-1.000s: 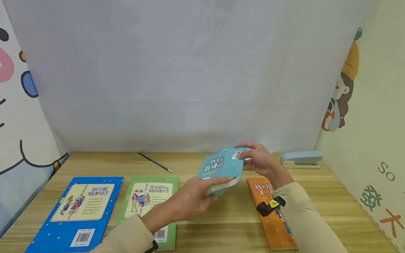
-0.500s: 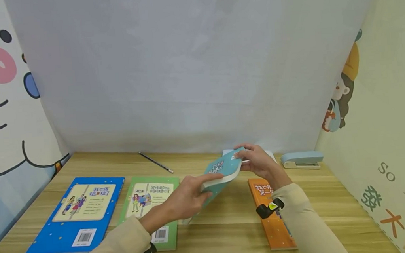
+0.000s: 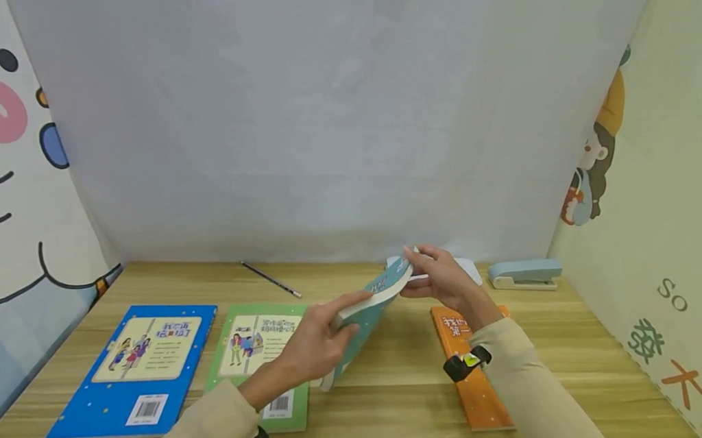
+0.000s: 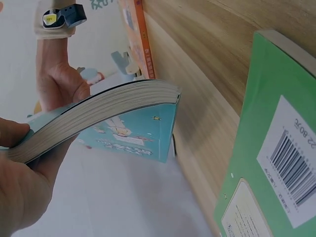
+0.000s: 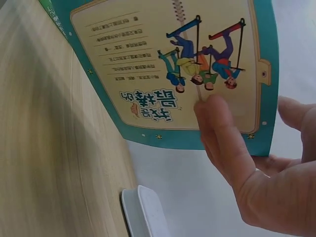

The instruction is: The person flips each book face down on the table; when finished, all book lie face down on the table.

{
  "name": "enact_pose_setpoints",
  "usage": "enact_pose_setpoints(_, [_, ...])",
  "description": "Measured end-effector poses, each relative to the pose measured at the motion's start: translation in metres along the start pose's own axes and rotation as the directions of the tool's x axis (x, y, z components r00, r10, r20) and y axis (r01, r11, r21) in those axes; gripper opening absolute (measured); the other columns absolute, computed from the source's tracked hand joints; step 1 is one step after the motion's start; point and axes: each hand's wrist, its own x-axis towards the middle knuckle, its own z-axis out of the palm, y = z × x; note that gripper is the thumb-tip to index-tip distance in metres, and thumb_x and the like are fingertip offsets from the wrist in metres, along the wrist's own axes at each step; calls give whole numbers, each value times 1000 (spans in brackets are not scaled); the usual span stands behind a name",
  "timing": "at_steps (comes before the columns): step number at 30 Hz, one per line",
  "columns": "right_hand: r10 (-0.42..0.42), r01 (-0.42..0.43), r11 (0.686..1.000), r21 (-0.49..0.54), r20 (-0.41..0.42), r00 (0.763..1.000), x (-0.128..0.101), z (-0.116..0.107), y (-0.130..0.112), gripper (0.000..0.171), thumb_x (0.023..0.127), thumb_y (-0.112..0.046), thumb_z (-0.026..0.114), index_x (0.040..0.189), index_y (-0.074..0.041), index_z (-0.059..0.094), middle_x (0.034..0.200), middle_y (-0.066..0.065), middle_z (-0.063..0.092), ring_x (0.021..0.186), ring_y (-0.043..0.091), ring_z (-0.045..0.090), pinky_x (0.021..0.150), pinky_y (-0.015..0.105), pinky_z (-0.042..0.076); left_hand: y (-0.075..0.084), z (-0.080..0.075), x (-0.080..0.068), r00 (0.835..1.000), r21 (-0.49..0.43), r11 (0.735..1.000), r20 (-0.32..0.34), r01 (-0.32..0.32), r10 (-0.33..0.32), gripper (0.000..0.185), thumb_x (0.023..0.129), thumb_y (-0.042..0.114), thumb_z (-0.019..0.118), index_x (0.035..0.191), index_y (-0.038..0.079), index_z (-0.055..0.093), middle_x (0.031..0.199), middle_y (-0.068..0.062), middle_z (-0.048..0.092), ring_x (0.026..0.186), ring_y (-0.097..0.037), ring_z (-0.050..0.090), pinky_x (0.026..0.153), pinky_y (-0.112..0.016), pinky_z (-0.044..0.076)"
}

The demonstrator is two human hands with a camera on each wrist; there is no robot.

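The left grip [image 3: 319, 342] and right grip [image 3: 447, 283] each pinched closed on the teal book [image 3: 367, 329] (tilted above the worktop [image 3: 391, 415]), the orange book [image 3: 478, 398] lying towards four o'clock.

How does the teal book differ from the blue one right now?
The teal book is gripped by the left hand and right hand; the blue book lies on the table, untouched.
The teal book is tilted and bowed, while the blue book is flat.
Both covers carry a pale panel with cartoon figures.
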Motion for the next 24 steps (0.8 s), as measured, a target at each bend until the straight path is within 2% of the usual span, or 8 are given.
enact_pose_setpoints(2, [1,-2,1000,24,7,1000,1,0,1,64,106,-40,44,155,-3,24,122,23,58,95,27,74,84,41,61,-2,0,0,998,1,1000,-57,-1,1,50,95,-5,58,143,9,53,44,-5,39,37,3,23,40,-16,26])
enact_pose_setpoints(4, [6,-6,998,57,11,1000,3,0,2,62,106,-45,40,152,-5,30,130,26,54,108,35,70,87,43,60,-3,-1,0,992,-5,1000,-123,6,-6,49,95,-5,59,142,9,54,46,-4,42,38,-1,26,40,-16,28])
enact_pose_setpoints(9, [5,-8,995,97,37,999,8,0,11,72,103,-57,33,156,-8,28,145,30,41,132,48,49,97,48,56,-4,-4,3,967,-42,999,-255,0,-11,48,93,-7,60,139,6,56,84,-28,70,54,-12,58,47,-19,44])
enact_pose_setpoints(11, [21,-26,994,103,51,998,9,-1,17,75,103,-59,30,158,-9,23,149,32,36,137,50,43,102,51,52,-3,-6,3,962,-47,999,-273,-7,-6,49,93,-7,60,140,5,55,73,-25,66,52,-10,57,47,-18,43])
enact_pose_setpoints(14, [59,-69,991,112,88,994,10,-1,26,73,104,-57,27,161,-12,15,155,34,27,144,51,32,110,57,43,-2,-9,4,962,-63,998,-272,-16,-2,49,94,-6,59,142,5,53,45,-6,40,37,-4,34,41,-18,33])
enact_pose_setpoints(17, [71,-89,987,135,135,988,11,-2,32,71,106,-55,25,162,-16,7,159,36,18,147,52,24,115,61,34,-1,-12,5,963,-88,996,-270,-20,-5,49,95,-5,59,143,4,52,44,4,30,36,0,27,40,-18,31])
enact_pose_setpoints(21, [48,-96,974,206,224,973,13,0,36,67,107,-51,25,162,-23,0,161,37,7,148,55,16,118,63,25,0,-16,5,957,-146,989,-283,25,-66,50,95,-4,59,144,5,51,55,-11,52,41,-1,39,43,-18,38])
enact_pose_setpoints(24, [32,-108,959,262,276,961,14,0,38,63,109,-45,25,162,-26,-4,162,36,0,147,59,12,118,65,21,0,-19,5,947,-190,979,-297,67,-123,51,95,-5,58,145,6,51,86,-28,66,52,-6,57,48,-19,49])
